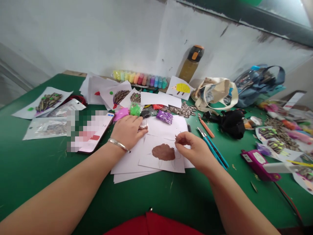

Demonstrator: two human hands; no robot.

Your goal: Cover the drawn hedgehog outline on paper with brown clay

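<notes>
My left hand point(129, 130) is closed at the edge of a small clear packet of brown clay point(143, 126), thumb and fingers on either side of it. Between the thumb and forefinger of my right hand point(192, 147) is a small bit of brown clay point(176, 137). Just left of that hand, a flattened brown clay patch point(163, 152) covers part of a pencil outline on a white sheet point(146, 164). More white paper lies beneath this sheet.
A phone point(97, 133) lies left of my left arm. Blue craft knives point(215, 150) and an orange tool point(206, 126) lie to the right. Behind are clay packets point(164, 117), sunflower seeds point(186, 110), a bottle point(192, 63) and seed pictures point(49, 101). A magenta box point(260, 164) sits right.
</notes>
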